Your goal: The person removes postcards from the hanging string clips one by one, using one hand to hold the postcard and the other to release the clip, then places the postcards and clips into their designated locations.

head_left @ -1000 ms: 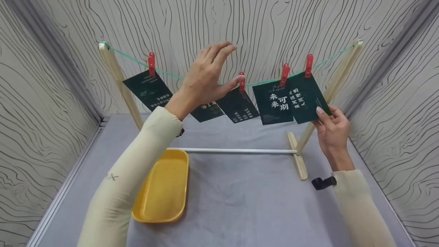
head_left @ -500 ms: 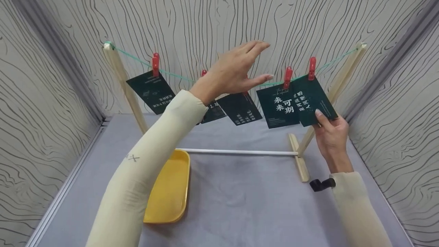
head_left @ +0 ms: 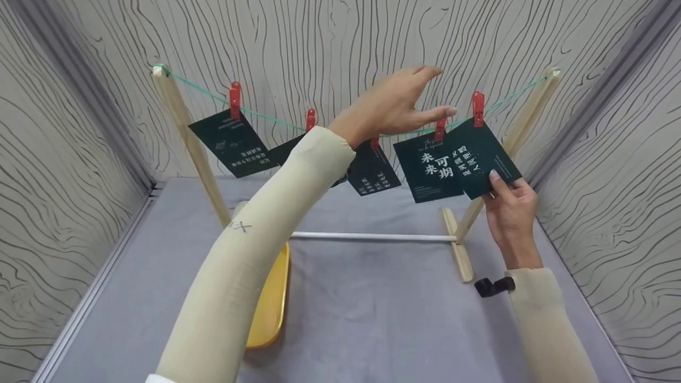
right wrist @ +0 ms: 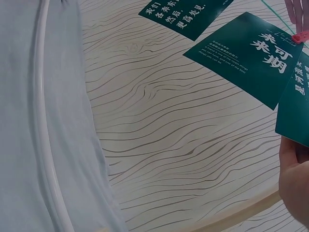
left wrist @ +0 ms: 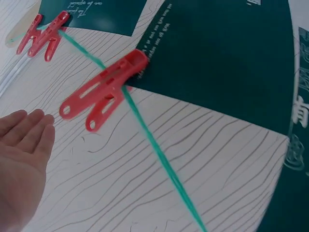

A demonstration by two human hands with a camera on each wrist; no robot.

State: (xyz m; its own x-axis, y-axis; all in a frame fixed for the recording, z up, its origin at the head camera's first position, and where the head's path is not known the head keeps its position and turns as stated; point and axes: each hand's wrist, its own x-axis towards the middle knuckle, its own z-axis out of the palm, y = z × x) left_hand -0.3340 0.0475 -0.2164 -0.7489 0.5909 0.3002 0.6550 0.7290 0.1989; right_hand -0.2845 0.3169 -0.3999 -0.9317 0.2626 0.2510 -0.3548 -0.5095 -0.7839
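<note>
Several dark green cards with white lettering hang from a green string, clipped by red clothespins. My left hand (head_left: pixel 401 101) is over the string right of the middle, fingers extended. Its thumb tip comes close to the clothespin (head_left: pixel 440 128) on the second card from the right (head_left: pixel 428 173). In the left wrist view the flat left hand (left wrist: pixel 24 164) is beside a clothespin (left wrist: pixel 104 92) and holds nothing. My right hand (head_left: pixel 513 213) pinches the lower corner of the rightmost card (head_left: pixel 481 157), thumb in front; another clothespin (head_left: pixel 478 109) holds that card's top.
Wooden posts (head_left: pixel 186 138) carry the string at both ends, joined low down by a white rod (head_left: pixel 372 236). A yellow tray (head_left: pixel 271 303) on the grey cloth (head_left: pixel 372 319) is partly hidden under my left sleeve. Wood-patterned walls (head_left: pixel 298 42) stand behind and at the sides.
My left hand has moved right along the string, from the middle card to near the second card from the right. My right hand keeps its pinch on the rightmost card, slightly lower.
</note>
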